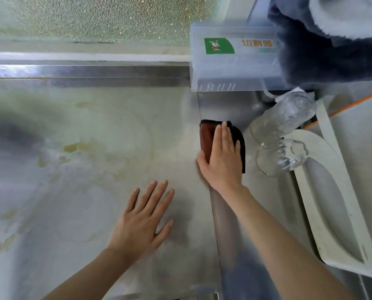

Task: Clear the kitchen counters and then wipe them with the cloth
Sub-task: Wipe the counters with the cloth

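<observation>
I was in the wiping part of the job, as far as I could judge: my right hand (221,154) lay flat on the cloth (206,137), fingers together, thumb hooked round its near edge, pressing it down rather than gripping it. The cloth, dark red and black and folded, sat at the right edge of the table (89,191), right where the steel drops toward the sink (230,107). My left hand (141,221) was wide open and held nothing, fingers spread just over or on the bare steel in front of me; I could not tell whether the palm touched.

The stretch of table before me carried no loose things, so the clearing looked done here. It was not clean, though: yellowish stains (72,147) and pale dried smears ran across the middle and left. I judged the next move called for dragging the cloth leftward over those marks with steady pressure, and perhaps more than one pass.

Beside the cloth, to the right, lay two clear plastic bottles (282,131) on their sides, near a white tray (332,204). A clear plastic box (232,59) with a green label stood at the back, with a dark furry garment (323,53) above it. Frosted glass (94,16) ran behind the table
</observation>
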`<state>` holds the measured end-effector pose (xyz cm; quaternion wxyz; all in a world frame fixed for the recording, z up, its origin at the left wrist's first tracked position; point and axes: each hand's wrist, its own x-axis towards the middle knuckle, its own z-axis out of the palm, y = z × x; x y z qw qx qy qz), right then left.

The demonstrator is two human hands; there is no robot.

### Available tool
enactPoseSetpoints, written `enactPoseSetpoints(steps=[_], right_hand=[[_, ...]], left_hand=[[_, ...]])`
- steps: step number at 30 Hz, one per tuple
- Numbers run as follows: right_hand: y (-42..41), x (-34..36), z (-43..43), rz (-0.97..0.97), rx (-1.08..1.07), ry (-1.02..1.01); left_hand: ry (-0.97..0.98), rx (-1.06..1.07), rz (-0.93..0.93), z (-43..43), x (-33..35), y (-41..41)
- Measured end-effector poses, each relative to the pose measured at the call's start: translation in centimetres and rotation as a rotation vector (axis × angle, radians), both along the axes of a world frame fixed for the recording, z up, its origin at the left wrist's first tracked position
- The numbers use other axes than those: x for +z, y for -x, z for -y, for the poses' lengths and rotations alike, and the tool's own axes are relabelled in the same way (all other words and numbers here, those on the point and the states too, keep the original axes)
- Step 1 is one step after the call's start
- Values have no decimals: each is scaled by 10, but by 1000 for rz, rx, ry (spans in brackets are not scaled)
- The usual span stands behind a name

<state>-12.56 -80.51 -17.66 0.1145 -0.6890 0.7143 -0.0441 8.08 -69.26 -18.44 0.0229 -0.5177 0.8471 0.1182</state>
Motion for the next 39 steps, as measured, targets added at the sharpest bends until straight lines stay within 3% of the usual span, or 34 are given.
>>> enactPoseSetpoints(steps=[4, 9, 13, 18, 21, 24, 26, 28, 35, 39], right_hand=[[-22, -1, 5, 112, -25, 129], [-20, -4, -45, 180, 402, 141], [3, -6, -19, 98, 662, 99], [-19, -1, 58, 13, 489, 45], [-33, 4, 76, 61, 405, 32], [-23, 11, 49, 251, 258, 139], [-1, 5, 21, 234, 71, 243], [21, -4, -1, 141, -30, 222], [28, -16, -12, -30, -6, 130], [30, -19, -12, -53, 1, 130]], left_hand=[[-6, -2, 9, 1, -1, 0], [-1, 14, -16, 0, -1, 0], [10, 88, -41, 0, -1, 1], [38, 64, -30, 1, -5, 0], [38, 77, -41, 1, -5, 0], [27, 86, -51, 1, -3, -1], [12, 101, -90, 0, 0, -1], [0, 132, -138, 2, 3, 0], [139, 281, -262, 83, 12, 44], [196, 299, -197, 151, 25, 101]])
